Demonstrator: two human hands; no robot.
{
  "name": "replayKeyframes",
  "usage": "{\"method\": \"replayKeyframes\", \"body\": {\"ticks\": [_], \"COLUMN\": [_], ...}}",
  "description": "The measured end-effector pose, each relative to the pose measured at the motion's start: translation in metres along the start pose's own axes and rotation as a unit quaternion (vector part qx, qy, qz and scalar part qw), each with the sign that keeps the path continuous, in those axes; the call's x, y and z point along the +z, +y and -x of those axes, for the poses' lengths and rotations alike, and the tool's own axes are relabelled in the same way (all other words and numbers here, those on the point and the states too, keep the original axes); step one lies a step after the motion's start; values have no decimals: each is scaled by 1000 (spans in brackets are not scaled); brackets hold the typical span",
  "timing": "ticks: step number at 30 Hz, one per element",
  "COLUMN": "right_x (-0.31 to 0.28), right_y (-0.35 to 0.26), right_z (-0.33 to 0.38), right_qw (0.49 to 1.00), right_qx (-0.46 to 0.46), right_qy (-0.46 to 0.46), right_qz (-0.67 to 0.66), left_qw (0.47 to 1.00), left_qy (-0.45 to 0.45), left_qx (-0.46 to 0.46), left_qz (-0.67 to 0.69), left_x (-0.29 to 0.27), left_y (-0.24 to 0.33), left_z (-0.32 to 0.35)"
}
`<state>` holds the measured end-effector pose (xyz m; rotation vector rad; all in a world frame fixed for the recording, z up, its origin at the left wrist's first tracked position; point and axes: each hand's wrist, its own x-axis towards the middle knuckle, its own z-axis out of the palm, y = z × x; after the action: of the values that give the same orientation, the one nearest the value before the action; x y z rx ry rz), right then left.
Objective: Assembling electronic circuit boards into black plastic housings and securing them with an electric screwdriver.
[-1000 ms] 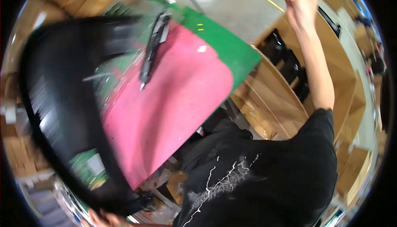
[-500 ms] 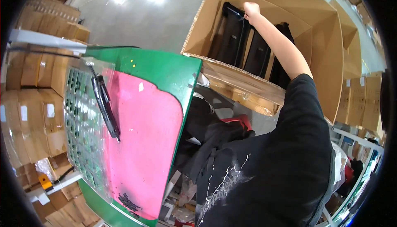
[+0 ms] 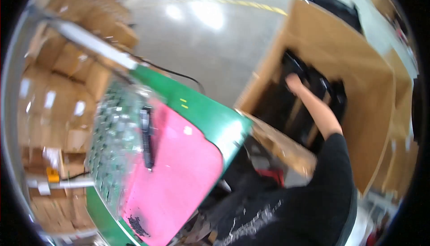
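My right hand (image 3: 293, 84) reaches down into a large open cardboard box (image 3: 365, 111). It lies over the upper part of a long black plastic unit (image 3: 273, 105), the leftmost of several standing side by side there. The hand looks compact, but blur smears its fingers, so I cannot tell whether it grips the unit. My left hand is out of view. On the green workbench (image 3: 215, 111) to the left is a pink mat (image 3: 179, 179). A black electric screwdriver (image 3: 147, 138) rests at the mat's left side, its tip toward me.
A clear plastic tray (image 3: 114, 143) with many pockets of small green parts lies left of the mat. Small black screws (image 3: 136, 225) are heaped at its near end. Stacked cartons (image 3: 58, 107) stand at the left. Past the box is a black item (image 3: 333, 6).
The whole view has turned and blurred. Inside the box, my right hand has come from the units' far end, near the back wall, down onto the leftmost black unit.
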<state>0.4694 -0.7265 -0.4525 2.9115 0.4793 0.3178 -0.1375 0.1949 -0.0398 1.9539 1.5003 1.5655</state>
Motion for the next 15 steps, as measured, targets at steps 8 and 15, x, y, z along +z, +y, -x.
{"method": "replayKeyframes", "body": {"ticks": [8,15], "right_x": [-31,30], "right_y": [-69,-95], "right_z": [-16,-104], "right_qw": [964,950], "right_qx": [50,-277], "right_qy": [-246,-109], "right_qz": [-87,-99], "left_qw": [990,988], "left_qy": [58,45], "left_qx": [-41,-70], "left_qz": [-124,-128], "left_x": [-230,-186], "left_y": [-84,-18], "left_z": [178,204]}}
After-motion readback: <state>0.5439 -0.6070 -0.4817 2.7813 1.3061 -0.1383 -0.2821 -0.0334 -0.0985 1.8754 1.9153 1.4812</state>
